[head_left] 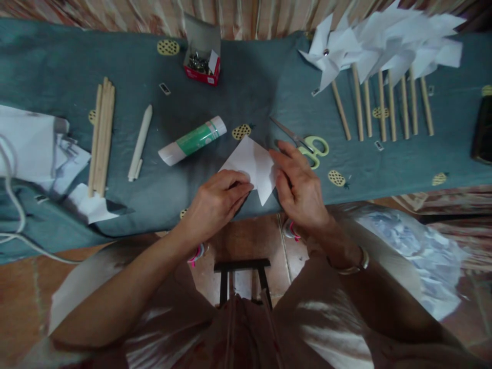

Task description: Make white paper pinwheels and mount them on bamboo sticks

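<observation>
A small sheet of white paper (249, 156), partly folded with one corner pointing toward me, is between my hands over the table's near edge. My left hand (219, 197) pinches its lower left side between thumb and fingers. At its right edge, my right hand (298, 184) grips the paper with thumb and bent fingers. Just beyond my right hand lie scissors (313, 148) with light green handles. A glue stick (194, 139) with a green label lies left of the paper. Past it is a white pen (141, 141).
Finished paper pinwheels (384, 43) on wooden sticks lie at the back right. A red box (202, 69) of metal fasteners stands open at the back. Bundled sticks (102, 138) and white paper sheets (28, 141) lie left, near a white cable (17, 205). A green cloth (253, 66) covers the table.
</observation>
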The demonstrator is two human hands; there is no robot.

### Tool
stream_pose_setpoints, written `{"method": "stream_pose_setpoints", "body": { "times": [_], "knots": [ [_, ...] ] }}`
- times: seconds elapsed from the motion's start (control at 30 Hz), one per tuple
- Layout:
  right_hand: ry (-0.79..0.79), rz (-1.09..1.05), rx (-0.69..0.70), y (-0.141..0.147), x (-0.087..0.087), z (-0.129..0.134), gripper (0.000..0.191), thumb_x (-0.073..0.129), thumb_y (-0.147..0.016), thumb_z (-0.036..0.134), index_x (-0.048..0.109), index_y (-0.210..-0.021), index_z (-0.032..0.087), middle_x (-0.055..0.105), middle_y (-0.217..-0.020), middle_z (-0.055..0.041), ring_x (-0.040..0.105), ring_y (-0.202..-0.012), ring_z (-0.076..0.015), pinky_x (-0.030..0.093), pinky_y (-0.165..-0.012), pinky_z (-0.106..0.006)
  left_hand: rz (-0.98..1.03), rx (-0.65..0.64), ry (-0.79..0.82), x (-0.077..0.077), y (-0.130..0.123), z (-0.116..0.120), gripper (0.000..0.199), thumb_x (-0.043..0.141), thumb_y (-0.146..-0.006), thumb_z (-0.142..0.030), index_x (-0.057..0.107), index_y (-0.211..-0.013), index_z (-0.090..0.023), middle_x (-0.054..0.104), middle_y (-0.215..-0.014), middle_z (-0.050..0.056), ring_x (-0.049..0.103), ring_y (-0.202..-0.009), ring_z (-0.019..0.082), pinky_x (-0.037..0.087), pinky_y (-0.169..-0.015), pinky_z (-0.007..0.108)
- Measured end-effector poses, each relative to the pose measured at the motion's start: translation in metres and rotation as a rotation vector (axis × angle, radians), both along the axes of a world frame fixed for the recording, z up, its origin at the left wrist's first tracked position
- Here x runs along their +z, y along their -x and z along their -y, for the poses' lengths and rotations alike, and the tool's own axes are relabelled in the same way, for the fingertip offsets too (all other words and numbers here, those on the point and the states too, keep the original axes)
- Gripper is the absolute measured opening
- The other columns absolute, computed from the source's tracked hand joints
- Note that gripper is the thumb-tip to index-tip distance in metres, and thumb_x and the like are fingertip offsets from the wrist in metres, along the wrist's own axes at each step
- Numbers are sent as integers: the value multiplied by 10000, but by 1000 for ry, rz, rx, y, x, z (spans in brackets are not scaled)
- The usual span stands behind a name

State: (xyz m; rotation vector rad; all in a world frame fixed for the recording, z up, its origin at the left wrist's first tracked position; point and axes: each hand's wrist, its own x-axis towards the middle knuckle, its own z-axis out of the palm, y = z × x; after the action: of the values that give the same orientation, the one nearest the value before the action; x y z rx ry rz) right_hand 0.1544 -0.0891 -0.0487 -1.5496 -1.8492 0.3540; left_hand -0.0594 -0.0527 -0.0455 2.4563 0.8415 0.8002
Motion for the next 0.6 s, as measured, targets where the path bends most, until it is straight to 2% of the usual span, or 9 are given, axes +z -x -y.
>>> {"method": "stream_pose_setpoints", "body": {
  "times": [0.23,0.5,0.6],
  "knots": [
    [15,-6,-4,0,8,-4,364,469,-982,217,642,-1295,283,628,-1419,-76,574,-1358,-234,465,-1179,-486,6,-4,-80,0,10,-4,173,583,-976,-179,709,-1094,-192,729,-1140,112,713,-1030,206,618,-896,347],
    [31,-37,24,-1,8,0,293,527,-948,224,707,-1179,239,632,-1416,-106,614,-1307,-279,492,-1140,-533,24,0,-179,1,15,-10,153,606,-965,-174,721,-1064,-150,743,-1075,124,713,-950,194,626,-830,318],
    [10,12,33,3,7,1,273,537,-946,225,713,-1153,235,644,-1396,-115,627,-1287,-264,525,-1110,-506,14,14,-136,0,14,-10,166,587,-979,-187,722,-1073,-166,747,-1069,91,704,-952,183,611,-842,312]
  ]
}}
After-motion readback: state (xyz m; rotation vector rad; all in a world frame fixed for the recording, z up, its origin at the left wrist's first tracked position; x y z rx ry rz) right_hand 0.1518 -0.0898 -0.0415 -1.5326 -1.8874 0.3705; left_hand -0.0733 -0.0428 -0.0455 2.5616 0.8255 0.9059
